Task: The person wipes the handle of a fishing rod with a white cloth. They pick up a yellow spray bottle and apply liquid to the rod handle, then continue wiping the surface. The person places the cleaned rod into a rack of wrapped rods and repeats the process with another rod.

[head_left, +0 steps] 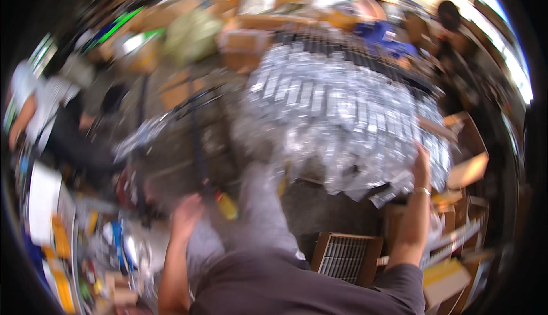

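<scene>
My right hand point(421, 165) is stretched out to the right, at the near right end of a wide row of long pieces sleeved in clear plastic point(337, 98). Motion blur smears its fingers, so whether it grips a piece does not show. Dark ends point(342, 43) stick out at the row's far side. Lower left of the middle, my left hand point(187, 215) hangs beside my leg, close to a dark upright strip point(197, 138) and a small yellow object point(226, 205). Its fingers are blurred too. A separate plastic-wrapped bundle with dark ends point(151, 132) lies farther left.
At the left, another person point(54, 106) sits low. A brown carton with a slatted inside point(348, 255) stands by my right side. An open carton point(469, 149) is at the far right. Cartons point(244, 49) and a pale green sack point(193, 35) line the back.
</scene>
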### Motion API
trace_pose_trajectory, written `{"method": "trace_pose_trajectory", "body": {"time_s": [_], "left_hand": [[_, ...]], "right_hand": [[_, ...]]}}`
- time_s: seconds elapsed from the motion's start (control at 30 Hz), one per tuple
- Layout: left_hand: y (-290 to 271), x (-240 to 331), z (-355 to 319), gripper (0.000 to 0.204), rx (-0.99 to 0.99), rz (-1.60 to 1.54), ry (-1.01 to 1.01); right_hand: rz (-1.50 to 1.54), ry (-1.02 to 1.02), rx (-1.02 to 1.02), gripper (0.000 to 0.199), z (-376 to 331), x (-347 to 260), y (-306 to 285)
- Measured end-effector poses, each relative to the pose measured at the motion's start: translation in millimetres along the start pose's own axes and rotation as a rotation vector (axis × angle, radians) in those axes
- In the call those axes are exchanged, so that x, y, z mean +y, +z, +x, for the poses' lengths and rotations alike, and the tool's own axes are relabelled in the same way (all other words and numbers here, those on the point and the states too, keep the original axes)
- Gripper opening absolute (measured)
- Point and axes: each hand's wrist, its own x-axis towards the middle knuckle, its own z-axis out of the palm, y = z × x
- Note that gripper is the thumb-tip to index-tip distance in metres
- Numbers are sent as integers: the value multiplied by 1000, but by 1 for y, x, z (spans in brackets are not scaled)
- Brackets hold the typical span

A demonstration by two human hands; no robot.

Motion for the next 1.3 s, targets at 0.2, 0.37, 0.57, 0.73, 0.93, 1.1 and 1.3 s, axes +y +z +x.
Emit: {"method": "trace_pose_trajectory", "body": {"time_s": [0.2,0.37,0.57,0.73,0.93,1.1,1.3], "left_hand": [[-7,-3,-6,47,25,174,7],[-30,-23,-16,45,92,149,-95],[-49,-10,57,44,95,166,-23],[-67,-2,153,39,186,391,164],[-102,12,295,36,270,838,448],[-119,4,405,40,214,1121,357],[-123,-15,459,47,25,1155,29]], "right_hand": [[-71,-298,615,30,-69,3,-34],[125,-111,604,39,-117,-19,4],[141,-71,43,35,-144,-35,67],[23,-190,-233,22,-181,-48,220],[-126,39,-386,50,-204,-38,343],[-139,223,-462,44,-209,0,381],[-153,418,-416,51,-215,32,410]]}}
